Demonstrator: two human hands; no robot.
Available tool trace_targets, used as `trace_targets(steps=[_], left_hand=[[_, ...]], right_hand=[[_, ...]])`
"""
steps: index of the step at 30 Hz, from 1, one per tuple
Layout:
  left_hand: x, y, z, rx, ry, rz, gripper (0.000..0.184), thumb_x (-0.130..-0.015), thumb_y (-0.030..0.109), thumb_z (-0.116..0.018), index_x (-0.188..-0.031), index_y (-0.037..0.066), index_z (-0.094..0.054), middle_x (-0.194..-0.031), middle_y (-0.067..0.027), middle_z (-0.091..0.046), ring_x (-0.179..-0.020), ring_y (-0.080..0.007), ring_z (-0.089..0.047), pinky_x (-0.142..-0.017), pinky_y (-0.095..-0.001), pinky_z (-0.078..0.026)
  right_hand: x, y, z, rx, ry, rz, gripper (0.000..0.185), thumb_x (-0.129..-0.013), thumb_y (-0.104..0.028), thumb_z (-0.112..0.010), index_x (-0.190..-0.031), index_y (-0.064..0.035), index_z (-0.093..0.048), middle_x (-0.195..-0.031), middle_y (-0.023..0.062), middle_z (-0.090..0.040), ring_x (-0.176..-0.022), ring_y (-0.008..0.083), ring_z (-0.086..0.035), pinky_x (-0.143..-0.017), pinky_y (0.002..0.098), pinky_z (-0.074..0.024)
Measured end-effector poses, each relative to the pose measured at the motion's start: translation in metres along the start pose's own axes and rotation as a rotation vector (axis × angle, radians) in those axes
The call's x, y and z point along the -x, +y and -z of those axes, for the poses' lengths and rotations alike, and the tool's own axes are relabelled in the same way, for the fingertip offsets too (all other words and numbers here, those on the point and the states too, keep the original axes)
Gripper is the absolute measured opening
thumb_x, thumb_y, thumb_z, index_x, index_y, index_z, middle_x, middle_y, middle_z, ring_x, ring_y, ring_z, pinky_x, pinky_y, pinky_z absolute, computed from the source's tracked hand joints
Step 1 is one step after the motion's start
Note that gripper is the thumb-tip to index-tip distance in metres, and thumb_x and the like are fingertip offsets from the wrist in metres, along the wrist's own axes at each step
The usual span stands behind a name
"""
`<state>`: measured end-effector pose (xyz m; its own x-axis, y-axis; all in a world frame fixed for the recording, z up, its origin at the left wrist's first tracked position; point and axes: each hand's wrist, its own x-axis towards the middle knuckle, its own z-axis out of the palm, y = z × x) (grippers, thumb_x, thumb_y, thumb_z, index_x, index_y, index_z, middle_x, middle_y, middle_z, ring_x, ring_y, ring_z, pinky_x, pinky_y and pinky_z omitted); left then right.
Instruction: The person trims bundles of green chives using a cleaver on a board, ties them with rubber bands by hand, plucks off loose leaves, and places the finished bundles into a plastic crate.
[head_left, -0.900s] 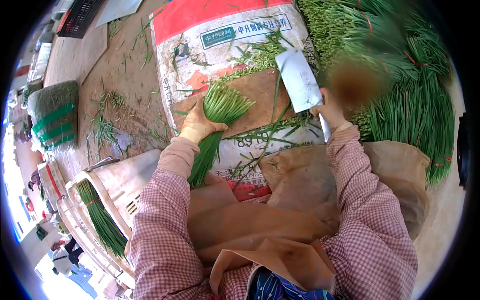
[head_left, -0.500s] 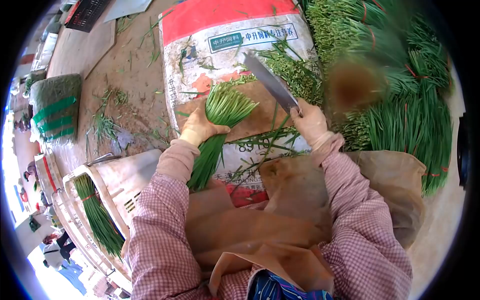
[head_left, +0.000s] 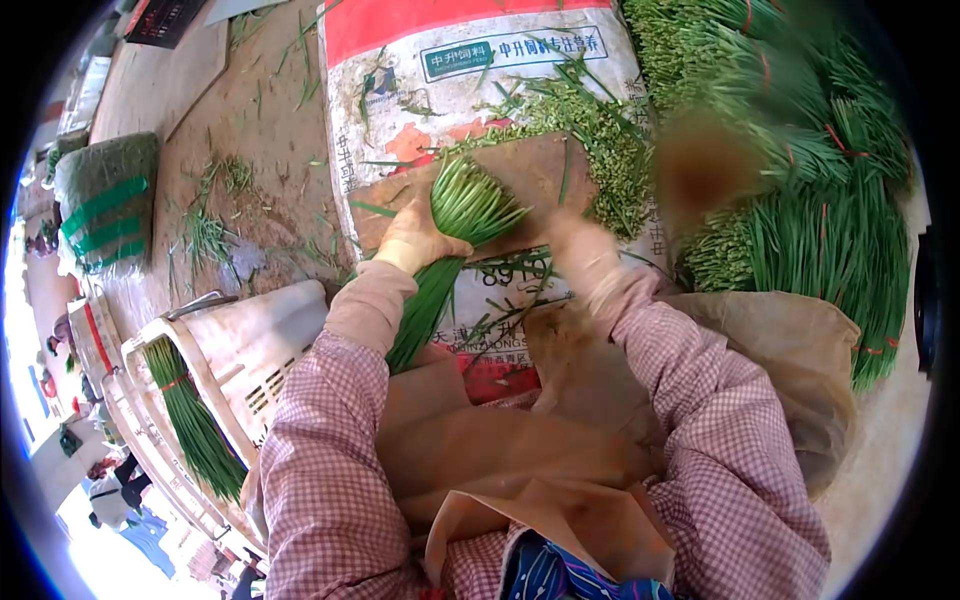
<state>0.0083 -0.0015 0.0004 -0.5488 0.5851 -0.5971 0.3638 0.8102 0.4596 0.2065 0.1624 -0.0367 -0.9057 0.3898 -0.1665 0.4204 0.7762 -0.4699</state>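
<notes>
A bunch of garlic chives (head_left: 475,205) lies slantwise over a brown cutting board (head_left: 535,165), its pale stem ends toward the upper right and its green leaves toward me. My left hand (head_left: 412,240) is wrapped round the bunch. Just right of the stem ends, my right hand (head_left: 588,255) is closed and smeared by motion. The knife it holds is barely visible, its blade lost in the blur. Short cut stem pieces (head_left: 615,155) are heaped beyond the board. Beneath everything is a printed white and red feed sack (head_left: 385,135).
Several banded chive bunches (head_left: 820,250) are stacked on the right. A white plastic basket (head_left: 285,320) at lower left holds a banded bunch (head_left: 195,420). A green-taped bundle (head_left: 108,205) stands at far left. Loose leaves (head_left: 208,235) litter the table.
My right hand has moved left and down toward the stem ends, and the blade, clear before, is now blurred. Cut pieces have spread more widely on the sack. My left hand still grips the bunch.
</notes>
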Motion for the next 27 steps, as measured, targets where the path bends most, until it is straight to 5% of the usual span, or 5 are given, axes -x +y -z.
trace_targets(steps=[8,12,16,20,27], left_hand=[[0.005,0.011,-0.004,-0.170,-0.028,0.106,0.136,-0.050,0.036,-0.092,-0.151,0.005,-0.007,-0.135,-0.0268,-0.047,-0.125,-0.0412,-0.048,-0.103,-0.0414,-0.043],[0.014,0.047,-0.013,-0.314,0.094,0.112,0.143,-0.048,0.049,-0.090,-0.152,0.004,-0.003,-0.146,-0.0259,-0.032,-0.137,-0.0384,-0.032,-0.111,-0.0456,-0.030],[0.012,0.056,-0.051,-0.436,0.282,0.128,0.146,-0.045,0.062,-0.087,-0.152,0.004,-0.005,-0.148,-0.0237,-0.029,-0.141,-0.0382,-0.023,-0.113,-0.0556,-0.017],[-0.007,0.054,-0.054,-0.461,0.264,0.215,0.142,-0.047,0.061,-0.087,-0.151,0.004,-0.010,-0.149,-0.0242,-0.028,-0.139,-0.0372,-0.026,-0.111,-0.0572,-0.018],[-0.020,0.053,-0.051,-0.428,0.217,0.254,0.122,-0.052,0.051,-0.089,-0.144,0.001,-0.025,-0.123,-0.0174,-0.054,-0.116,-0.0329,-0.053,-0.099,-0.0430,-0.040]], right_hand=[[0.005,0.027,0.004,-0.510,0.221,-0.347,0.025,-0.089,-0.029,-0.060,-0.095,-0.0043,-0.060,-0.075,0.0208,-0.064,-0.071,0.0406,-0.062,-0.065,0.0481,-0.0480],[0.016,0.028,0.028,-0.493,0.067,-0.441,0.029,-0.091,-0.031,-0.059,-0.095,-0.0019,-0.059,-0.074,0.0200,-0.064,-0.070,0.0400,-0.062,-0.064,0.0474,-0.0480],[0.028,0.001,0.032,-0.348,0.207,-0.144,0.019,-0.090,-0.023,-0.058,-0.087,-0.0039,-0.054,-0.070,0.0182,-0.061,-0.067,0.0402,-0.061,-0.060,0.0470,-0.0479],[0.033,-0.019,0.045,-0.168,0.172,-0.026,0.015,-0.089,-0.018,-0.057,-0.084,-0.0046,-0.052,-0.070,0.0169,-0.059,-0.066,0.0379,-0.061,-0.058,0.0468,-0.0481],[0.030,-0.035,0.054,-0.150,0.093,-0.033,0.017,-0.090,-0.019,-0.055,-0.085,-0.0042,-0.052,-0.074,0.0167,-0.061,-0.069,0.0374,-0.063,-0.061,0.0471,-0.0493]])
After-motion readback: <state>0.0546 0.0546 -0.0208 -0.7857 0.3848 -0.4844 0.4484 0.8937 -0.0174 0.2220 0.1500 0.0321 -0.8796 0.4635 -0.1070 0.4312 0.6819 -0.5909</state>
